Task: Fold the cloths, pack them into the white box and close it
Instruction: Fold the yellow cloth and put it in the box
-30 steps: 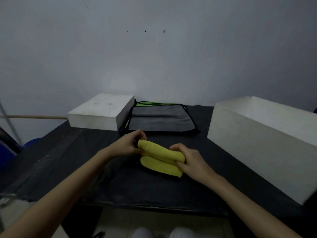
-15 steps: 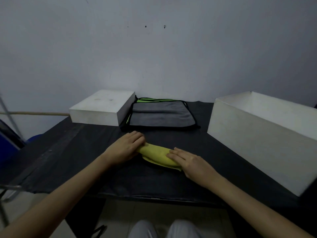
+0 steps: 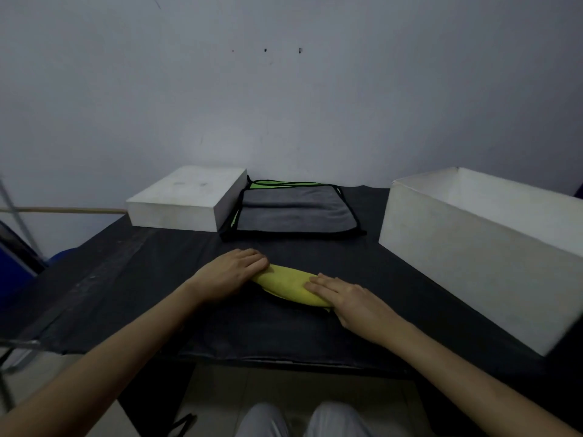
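Observation:
A yellow cloth (image 3: 288, 285), folded into a narrow strip, lies on the black table near me. My left hand (image 3: 228, 274) rests palm down on its left end. My right hand (image 3: 345, 299) lies flat on its right end, fingers stretched out. Neither hand grips the cloth; both press it onto the table. The open white box (image 3: 467, 257) stands at the right, its inside hidden from here. The white lid (image 3: 186, 200) lies at the back left. A stack of flat cloths (image 3: 295, 211), grey on top with green beneath, sits between lid and box.
The black table (image 3: 132, 279) has its front edge close to my knees. A thin wooden rod (image 3: 63, 211) runs along the wall at the left. Something blue (image 3: 12, 269) stands beside the table's left side.
The raised fold of the yellow cloth has been laid down. Both hands went from pinching its edge to lying flat on top of it.

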`<action>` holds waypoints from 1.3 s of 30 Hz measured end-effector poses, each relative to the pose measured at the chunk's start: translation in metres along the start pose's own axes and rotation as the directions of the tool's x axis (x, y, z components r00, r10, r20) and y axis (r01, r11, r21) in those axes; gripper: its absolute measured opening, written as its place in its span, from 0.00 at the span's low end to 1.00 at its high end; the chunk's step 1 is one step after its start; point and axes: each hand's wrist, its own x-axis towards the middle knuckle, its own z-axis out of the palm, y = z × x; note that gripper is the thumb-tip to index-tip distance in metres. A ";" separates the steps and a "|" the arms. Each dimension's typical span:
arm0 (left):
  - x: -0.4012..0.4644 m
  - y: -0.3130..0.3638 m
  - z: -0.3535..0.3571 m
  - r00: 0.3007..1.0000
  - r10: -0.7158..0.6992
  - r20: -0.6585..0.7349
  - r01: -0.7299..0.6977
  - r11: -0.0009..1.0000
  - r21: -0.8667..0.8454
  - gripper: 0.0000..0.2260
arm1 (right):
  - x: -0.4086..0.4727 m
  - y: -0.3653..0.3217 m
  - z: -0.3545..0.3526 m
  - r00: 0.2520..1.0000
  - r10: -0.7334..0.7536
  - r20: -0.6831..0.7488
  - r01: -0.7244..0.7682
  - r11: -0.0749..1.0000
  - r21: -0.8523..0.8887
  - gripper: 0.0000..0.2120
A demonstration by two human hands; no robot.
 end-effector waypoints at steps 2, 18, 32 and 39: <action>-0.003 -0.004 0.005 0.993 -0.047 0.107 0.057 0.995 -0.087 0.24 | -0.001 0.000 -0.003 0.998 0.016 0.066 -0.019 0.999 0.032 0.31; 0.024 -0.002 -0.018 0.912 -0.331 0.242 0.405 0.631 -0.662 0.05 | 0.039 0.018 -0.056 0.985 0.157 0.070 -0.168 0.790 0.590 0.11; 0.035 0.011 -0.025 0.610 -0.036 0.792 0.787 -0.095 -0.610 0.20 | 0.033 0.048 -0.037 0.734 0.161 0.660 -0.664 -0.033 0.747 0.11; 0.043 0.013 -0.025 0.543 -0.132 0.829 0.840 0.064 -0.539 0.14 | 0.030 0.051 -0.044 0.762 0.111 0.639 -0.648 0.096 0.756 0.04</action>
